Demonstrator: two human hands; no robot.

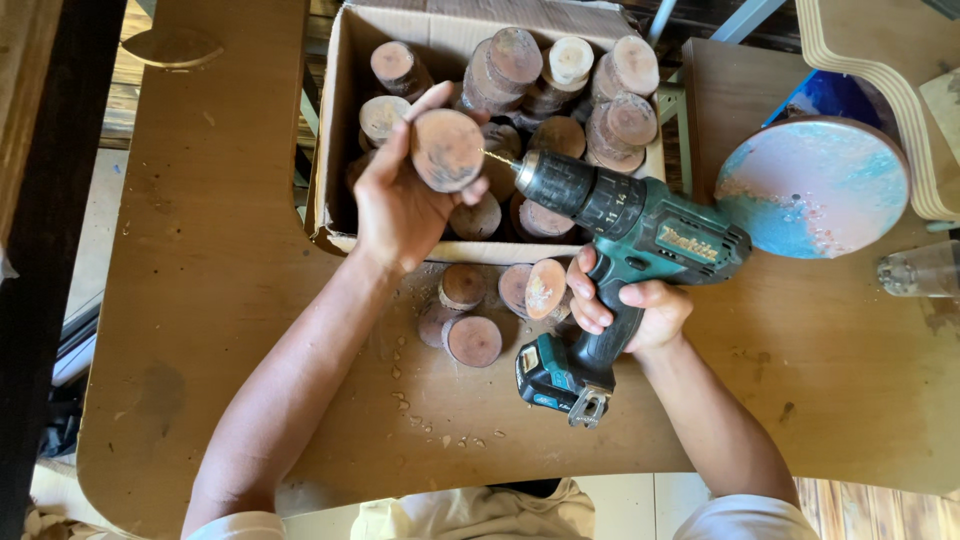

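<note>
An open cardboard box point(335, 120) stands at the far side of the wooden worktop point(200, 300), packed with round slices of branch wood point(610, 110), most of them stacked in short columns with their pale pinkish cut faces up and rough bark around the rims. Just in front of the box a small cluster of loose wood slices point(475, 340) lies on the worktop, some flat and one tilted on edge, with scattered wood chips point(420, 420) near them. The left hand point(395, 205) holds a single wood slice point(447, 150) up over the box, its fingers point(425, 103) and thumb curled around the bark rim so the flat cut face looks toward the camera; the face is reddish brown, roughly circular, with darker bark at the edge. The right hand point(630, 310) grips the handle of a teal and black cordless drill point(630, 225), fingers wrapped tight around it, the battery pack at the bottom near the worktop. The thin drill bit point(497, 158) points left and meets the right edge of the held slice. To the right lie a round disc point(815, 185) coloured in blue and pink and, at the edge of the view, a clear glass object point(920, 270).
</note>
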